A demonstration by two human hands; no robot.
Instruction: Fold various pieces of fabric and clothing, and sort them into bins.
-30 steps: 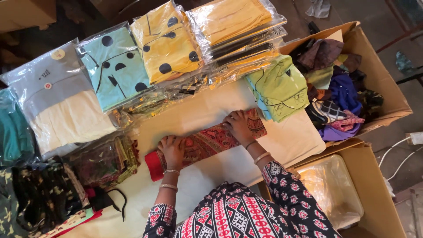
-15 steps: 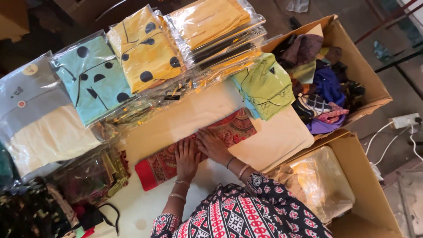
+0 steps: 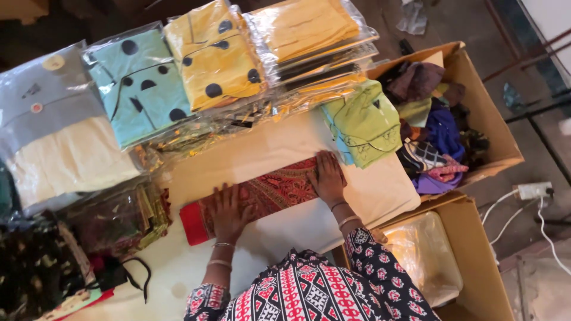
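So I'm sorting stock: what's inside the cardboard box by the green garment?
The cardboard box holds a loose heap of clothes: brown, purple, blue, pink, checked. Whatever lies beneath the heap is covered.

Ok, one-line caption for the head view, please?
Both hands, left hand and right hand, press flat on a folded red patterned cloth on a cream-covered table, bagged garments behind.
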